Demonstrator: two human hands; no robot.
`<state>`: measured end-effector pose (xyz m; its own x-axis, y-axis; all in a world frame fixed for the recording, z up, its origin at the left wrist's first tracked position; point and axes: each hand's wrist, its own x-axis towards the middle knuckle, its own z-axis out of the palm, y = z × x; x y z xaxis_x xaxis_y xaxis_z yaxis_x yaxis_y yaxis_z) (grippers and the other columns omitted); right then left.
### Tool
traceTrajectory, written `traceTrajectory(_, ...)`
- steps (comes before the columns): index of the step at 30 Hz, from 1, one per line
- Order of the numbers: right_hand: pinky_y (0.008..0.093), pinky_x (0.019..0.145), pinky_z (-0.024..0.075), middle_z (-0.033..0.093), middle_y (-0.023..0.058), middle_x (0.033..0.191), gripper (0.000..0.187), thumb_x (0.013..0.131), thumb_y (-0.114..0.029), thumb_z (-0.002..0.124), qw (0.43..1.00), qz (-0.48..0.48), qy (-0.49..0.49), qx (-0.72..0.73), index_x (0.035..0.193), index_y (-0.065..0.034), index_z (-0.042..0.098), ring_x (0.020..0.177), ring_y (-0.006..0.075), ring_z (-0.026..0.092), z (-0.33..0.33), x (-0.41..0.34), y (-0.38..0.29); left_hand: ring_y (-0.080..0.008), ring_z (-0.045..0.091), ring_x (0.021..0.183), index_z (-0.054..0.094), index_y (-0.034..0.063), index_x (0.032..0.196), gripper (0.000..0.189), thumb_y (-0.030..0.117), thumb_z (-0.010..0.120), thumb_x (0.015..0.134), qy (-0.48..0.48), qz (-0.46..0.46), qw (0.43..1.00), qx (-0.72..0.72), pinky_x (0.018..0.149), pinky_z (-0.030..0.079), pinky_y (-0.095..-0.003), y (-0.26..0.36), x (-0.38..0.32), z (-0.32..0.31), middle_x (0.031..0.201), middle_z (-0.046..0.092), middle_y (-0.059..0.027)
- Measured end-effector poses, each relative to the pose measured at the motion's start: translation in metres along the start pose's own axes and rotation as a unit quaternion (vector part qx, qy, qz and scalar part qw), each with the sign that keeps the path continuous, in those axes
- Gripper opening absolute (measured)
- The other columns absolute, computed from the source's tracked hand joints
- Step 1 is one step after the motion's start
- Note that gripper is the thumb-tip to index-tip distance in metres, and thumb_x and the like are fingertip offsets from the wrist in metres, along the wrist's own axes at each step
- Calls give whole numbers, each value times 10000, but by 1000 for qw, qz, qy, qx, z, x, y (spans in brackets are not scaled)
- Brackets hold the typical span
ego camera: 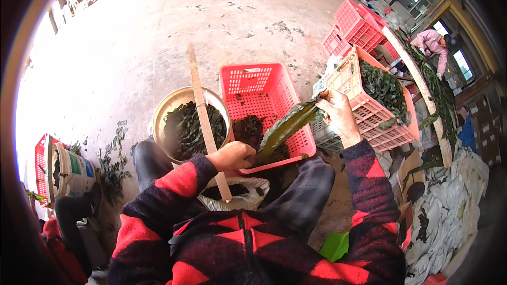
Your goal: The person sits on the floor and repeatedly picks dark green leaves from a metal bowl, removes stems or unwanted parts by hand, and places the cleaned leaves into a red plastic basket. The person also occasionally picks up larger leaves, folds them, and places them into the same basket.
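A long dark-green seaweed blade stretches slantwise over the red plastic crate. My right hand grips its upper end, raised above the crate's right side. At the blade's lower end is my left hand, fingers curled and seemingly pinching it; the fingertips are partly hidden. Under my left wrist runs a narrow wooden strip, which crosses over a round bucket. Dark cut seaweed fills much of the bucket. More dark pieces lie in the near part of the crate.
To the right stands an orange crate heaped with seaweed, with red crates stacked behind. A pale pole borders a seaweed-covered surface where a person in pink bends. At left are a white bucket and another person's leg.
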<state>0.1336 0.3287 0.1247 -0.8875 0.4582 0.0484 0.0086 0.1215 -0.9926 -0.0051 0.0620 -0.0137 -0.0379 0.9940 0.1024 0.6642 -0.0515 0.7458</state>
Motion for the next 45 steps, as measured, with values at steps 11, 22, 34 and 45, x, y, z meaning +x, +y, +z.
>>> traceTrajectory(11,195,576,458,601,-35,778,58,892,-41,639,988,-55,-92,-110,939,-28,607,715,28,546,55,6,-40,-318,669,842,623,-7,1071,407,232,766,775,327,40,943,-56,761,523,-393,89,72,-66,896,647,-185)
traceTrajectory(22,214,659,477,608,-5,883,305,909,-175,681,987,-81,-121,-63,1143,-10,574,734,63,564,63,-15,-37,-78,558,735,636,-18,919,97,37,640,838,320,-5,931,-178,644,490,-289,103,74,-93,738,630,-63)
traceTrajectory(34,166,542,401,577,-33,744,84,933,-103,624,992,-73,-3,-103,918,-22,611,598,16,480,75,-12,-34,-356,630,778,622,-9,867,211,149,734,784,392,67,917,-32,667,493,-403,100,64,-73,801,600,-166)
traceTrajectory(45,176,629,449,605,-16,876,160,906,-43,640,989,-125,-72,-30,1057,8,632,729,30,546,81,-24,-46,-247,635,703,657,-1,890,108,46,694,800,323,51,919,-222,663,498,-324,89,54,-75,764,629,-140)
